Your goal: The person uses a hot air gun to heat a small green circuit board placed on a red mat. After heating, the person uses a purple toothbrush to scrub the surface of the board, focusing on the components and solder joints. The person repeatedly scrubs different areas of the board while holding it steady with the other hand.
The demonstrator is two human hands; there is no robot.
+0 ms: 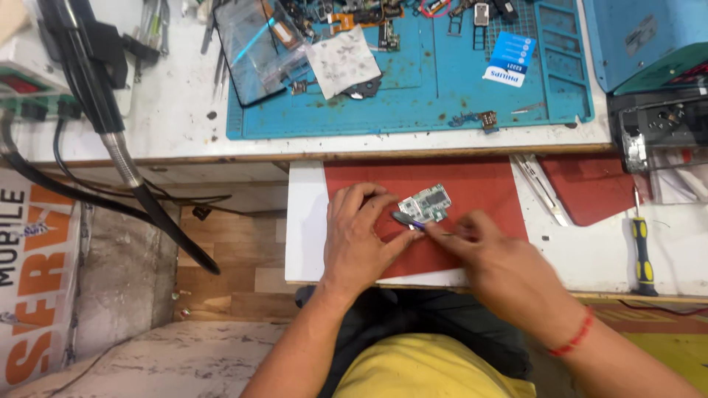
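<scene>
Bright, even light falls from above, with only soft, short shadows under the hands (413, 243) on the red mat (479, 184). The white tabletop (177, 110) looks slightly washed out, and a clear film (254, 44) at the top shows mild glare. The right hand is a little motion-blurred; straight edges bow near the frame's borders.

The small parts on the blue mat (413, 103) are too tiny to identify, and the top edge crops them.

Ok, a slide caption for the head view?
Left hand steadies small circuit board on red mat; right hand applies tweezers.
</scene>
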